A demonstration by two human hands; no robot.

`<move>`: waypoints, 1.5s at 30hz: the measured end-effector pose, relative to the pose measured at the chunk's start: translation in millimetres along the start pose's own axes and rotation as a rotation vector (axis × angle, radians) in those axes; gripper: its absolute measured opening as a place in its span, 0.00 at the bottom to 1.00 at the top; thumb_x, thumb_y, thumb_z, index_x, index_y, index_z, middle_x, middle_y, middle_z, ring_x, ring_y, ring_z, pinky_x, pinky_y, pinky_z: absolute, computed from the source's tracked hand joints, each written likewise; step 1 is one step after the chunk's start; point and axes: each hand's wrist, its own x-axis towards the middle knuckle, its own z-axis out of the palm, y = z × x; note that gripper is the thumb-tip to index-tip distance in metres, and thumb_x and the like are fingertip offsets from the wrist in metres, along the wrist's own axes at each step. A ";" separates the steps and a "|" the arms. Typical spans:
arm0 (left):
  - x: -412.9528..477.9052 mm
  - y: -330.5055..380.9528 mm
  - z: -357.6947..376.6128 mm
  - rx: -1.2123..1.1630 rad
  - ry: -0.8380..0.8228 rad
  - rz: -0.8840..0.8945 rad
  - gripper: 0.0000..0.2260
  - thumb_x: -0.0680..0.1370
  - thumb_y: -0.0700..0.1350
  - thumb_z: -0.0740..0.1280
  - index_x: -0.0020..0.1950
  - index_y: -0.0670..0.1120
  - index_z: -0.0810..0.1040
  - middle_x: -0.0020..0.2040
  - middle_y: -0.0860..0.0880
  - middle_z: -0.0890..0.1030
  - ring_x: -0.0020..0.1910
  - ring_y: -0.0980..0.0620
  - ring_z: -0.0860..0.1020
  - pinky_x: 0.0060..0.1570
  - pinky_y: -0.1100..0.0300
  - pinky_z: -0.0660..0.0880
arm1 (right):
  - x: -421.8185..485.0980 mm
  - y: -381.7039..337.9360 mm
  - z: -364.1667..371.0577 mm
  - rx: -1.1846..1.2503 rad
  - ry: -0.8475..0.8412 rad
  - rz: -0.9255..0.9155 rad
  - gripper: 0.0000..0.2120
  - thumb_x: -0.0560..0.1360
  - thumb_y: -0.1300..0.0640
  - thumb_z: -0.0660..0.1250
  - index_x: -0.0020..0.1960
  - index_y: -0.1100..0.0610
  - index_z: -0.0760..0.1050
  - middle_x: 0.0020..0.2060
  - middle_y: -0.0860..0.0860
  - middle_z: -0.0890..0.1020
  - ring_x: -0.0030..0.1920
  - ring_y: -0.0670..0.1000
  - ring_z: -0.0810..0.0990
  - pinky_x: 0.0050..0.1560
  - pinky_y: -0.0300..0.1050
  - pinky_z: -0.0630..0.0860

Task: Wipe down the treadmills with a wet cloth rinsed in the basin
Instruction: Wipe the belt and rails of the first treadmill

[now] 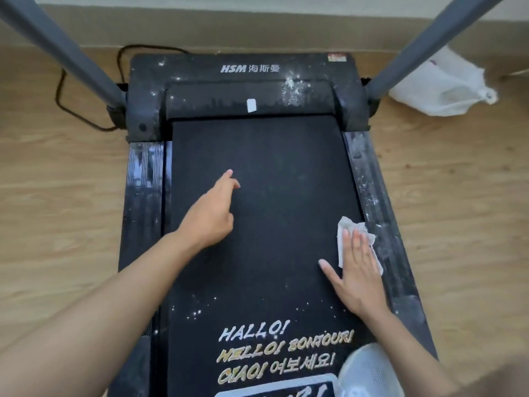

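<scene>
The treadmill [246,67] lies lengthwise on a wood floor [57,196]. The right hand [357,270] presses flat, fingers straight, on a white cloth [347,223] at the right edge of the belt [257,144], just beside the dusty right rail [372,190]. The left hand [211,213] holds nothing, fingers loosely extended over the belt; contact with it cannot be confirmed. White specks cover the motor cover [294,90]. 1 white bag [440,87] lies right of the treadmill, 1 black cable [65,90] left.
</scene>
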 end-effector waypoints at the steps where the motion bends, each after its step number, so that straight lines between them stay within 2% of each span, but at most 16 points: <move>1: 1.3 7.7 12.0 -0.017 -0.038 0.035 0.29 0.73 0.32 0.61 0.71 0.55 0.65 0.84 0.56 0.54 0.77 0.48 0.68 0.71 0.50 0.69 | -0.1 -0.5 0.9 0.020 0.012 -0.001 0.46 0.78 0.25 0.46 0.86 0.48 0.36 0.84 0.47 0.38 0.84 0.48 0.34 0.85 0.54 0.44; 5: -2.8 43.2 53.5 -0.104 -0.135 0.107 0.26 0.74 0.34 0.59 0.68 0.56 0.69 0.78 0.58 0.67 0.76 0.53 0.67 0.73 0.53 0.68 | -5.0 -3.1 -14.1 0.088 0.101 -0.082 0.39 0.79 0.45 0.69 0.84 0.53 0.57 0.85 0.51 0.56 0.85 0.54 0.52 0.81 0.57 0.60; 8: -13.9 65.0 76.6 -0.168 -0.192 0.143 0.22 0.75 0.35 0.58 0.64 0.57 0.71 0.70 0.59 0.72 0.71 0.53 0.71 0.69 0.51 0.71 | -8.1 4.0 -27.9 0.024 0.213 -0.051 0.21 0.70 0.54 0.80 0.60 0.53 0.76 0.61 0.51 0.77 0.60 0.59 0.77 0.56 0.58 0.76; 10: -23.2 71.2 87.4 -0.172 -0.222 0.166 0.21 0.76 0.35 0.58 0.63 0.56 0.72 0.72 0.60 0.70 0.74 0.55 0.68 0.71 0.52 0.70 | -3.5 6.0 -34.3 -0.016 0.217 -0.020 0.14 0.68 0.55 0.80 0.46 0.52 0.76 0.46 0.46 0.77 0.47 0.57 0.77 0.45 0.55 0.75; 12: -32.8 75.4 93.1 -0.161 -0.209 0.180 0.20 0.78 0.37 0.60 0.65 0.56 0.72 0.78 0.60 0.64 0.78 0.57 0.62 0.73 0.55 0.67 | 3.9 4.6 -39.1 0.029 0.164 -0.038 0.11 0.69 0.59 0.77 0.41 0.52 0.74 0.39 0.46 0.77 0.42 0.57 0.78 0.41 0.53 0.75; 15: -44.7 88.0 90.6 -0.281 -0.161 0.225 0.14 0.79 0.47 0.67 0.63 0.58 0.72 0.70 0.63 0.67 0.70 0.61 0.69 0.65 0.54 0.74 | 6.1 -17.1 -57.5 0.329 0.148 0.028 0.10 0.74 0.59 0.74 0.41 0.50 0.73 0.37 0.46 0.79 0.39 0.51 0.80 0.41 0.52 0.77; 18: -47.3 113.5 76.2 -0.500 -0.157 0.249 0.10 0.79 0.55 0.72 0.58 0.58 0.75 0.61 0.59 0.76 0.62 0.57 0.77 0.58 0.57 0.76 | 4.4 -36.3 -86.2 0.709 0.195 0.130 0.08 0.78 0.58 0.72 0.41 0.53 0.76 0.36 0.47 0.82 0.37 0.44 0.83 0.41 0.40 0.77; 20: -41.1 130.9 63.9 -0.573 -0.110 0.264 0.11 0.79 0.56 0.73 0.58 0.57 0.77 0.59 0.58 0.78 0.61 0.56 0.78 0.57 0.58 0.77 | 4.5 -36.8 -103.5 0.846 0.241 0.156 0.08 0.79 0.56 0.71 0.41 0.54 0.76 0.34 0.48 0.83 0.35 0.46 0.81 0.41 0.41 0.76; 23: -27.3 147.4 48.4 -0.589 -0.177 0.278 0.11 0.77 0.56 0.76 0.56 0.57 0.78 0.56 0.58 0.81 0.58 0.56 0.79 0.56 0.57 0.77 | -0.6 -40.4 -117.8 1.004 0.250 0.142 0.07 0.77 0.54 0.69 0.41 0.50 0.75 0.35 0.52 0.82 0.36 0.55 0.80 0.44 0.57 0.77; 26: -20.1 158.7 37.5 -0.562 -0.293 0.292 0.12 0.74 0.55 0.78 0.48 0.51 0.78 0.48 0.52 0.84 0.46 0.52 0.82 0.50 0.49 0.80 | -3.6 -58.0 -122.1 1.079 0.255 0.063 0.07 0.78 0.56 0.67 0.41 0.50 0.74 0.33 0.49 0.79 0.35 0.47 0.76 0.40 0.51 0.72; 29: -14.6 164.3 29.2 -0.553 -0.246 0.292 0.13 0.75 0.52 0.78 0.44 0.48 0.76 0.45 0.50 0.82 0.44 0.47 0.80 0.48 0.46 0.80 | -0.4 -74.6 -131.9 1.155 0.265 0.025 0.07 0.82 0.60 0.68 0.45 0.54 0.76 0.37 0.48 0.80 0.39 0.46 0.78 0.43 0.48 0.75; 33: -9.6 161.5 18.2 -0.578 -0.241 0.290 0.08 0.75 0.43 0.74 0.48 0.49 0.75 0.47 0.50 0.82 0.47 0.46 0.81 0.50 0.48 0.81 | 9.0 -78.5 -139.3 1.276 0.232 0.067 0.09 0.85 0.60 0.65 0.47 0.53 0.78 0.46 0.60 0.84 0.49 0.65 0.84 0.52 0.64 0.82; 37: -9.5 153.4 10.9 -0.509 -0.260 0.323 0.09 0.73 0.37 0.70 0.49 0.49 0.77 0.46 0.52 0.82 0.45 0.50 0.80 0.48 0.55 0.79 | 18.0 -88.2 -142.0 1.330 0.208 0.117 0.06 0.86 0.60 0.61 0.50 0.56 0.74 0.39 0.49 0.81 0.41 0.51 0.80 0.45 0.48 0.78; 39: -11.7 152.1 5.9 -0.492 -0.243 0.320 0.07 0.74 0.37 0.69 0.46 0.48 0.79 0.43 0.53 0.81 0.40 0.55 0.77 0.44 0.61 0.76 | 22.2 -93.0 -143.0 1.302 0.203 0.142 0.07 0.86 0.60 0.59 0.49 0.56 0.72 0.38 0.46 0.78 0.39 0.46 0.76 0.43 0.46 0.73; 42: -10.8 146.8 -6.4 -0.576 -0.161 0.250 0.03 0.76 0.39 0.68 0.46 0.46 0.78 0.42 0.48 0.82 0.37 0.55 0.75 0.40 0.60 0.74 | 26.6 -97.8 -146.3 1.267 0.208 0.101 0.07 0.83 0.53 0.62 0.49 0.56 0.72 0.39 0.48 0.77 0.40 0.47 0.74 0.45 0.49 0.71; 45: -4.0 135.1 -24.7 -0.763 -0.009 0.196 0.02 0.77 0.44 0.69 0.48 0.47 0.80 0.41 0.49 0.82 0.39 0.54 0.78 0.39 0.58 0.75 | 26.5 -100.4 -152.1 1.217 0.068 -0.004 0.19 0.73 0.36 0.71 0.51 0.51 0.77 0.39 0.58 0.80 0.40 0.52 0.75 0.43 0.52 0.71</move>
